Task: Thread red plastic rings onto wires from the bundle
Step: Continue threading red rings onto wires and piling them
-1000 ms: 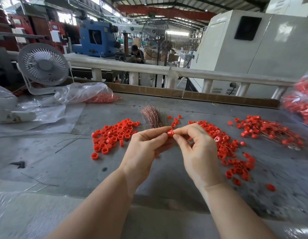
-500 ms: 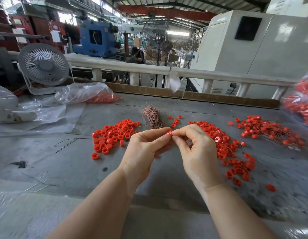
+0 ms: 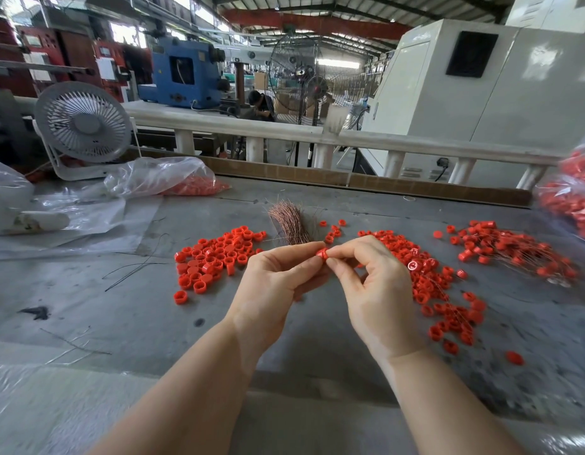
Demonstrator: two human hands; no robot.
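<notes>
A grey workshop surface (image 3: 127, 310) is lying before a white railing, with factory machines standing beyond it. The left hand (image 3: 271, 284) and right hand (image 3: 376, 290) are meeting above the middle of the surface, both pinching one red ring (image 3: 321, 253) between fingertips and thumbs; whether a wire is passing through it cannot be told. The copper wire bundle (image 3: 291, 221) is lying just beyond the hands. A pile of loose rings (image 3: 215, 257) is sitting to the left, a second scatter of rings (image 3: 438, 290) to the right, and threaded rings (image 3: 510, 251) are lying far right. A white fan (image 3: 82, 126) is standing far left, beside a plastic bag (image 3: 163, 177).
</notes>
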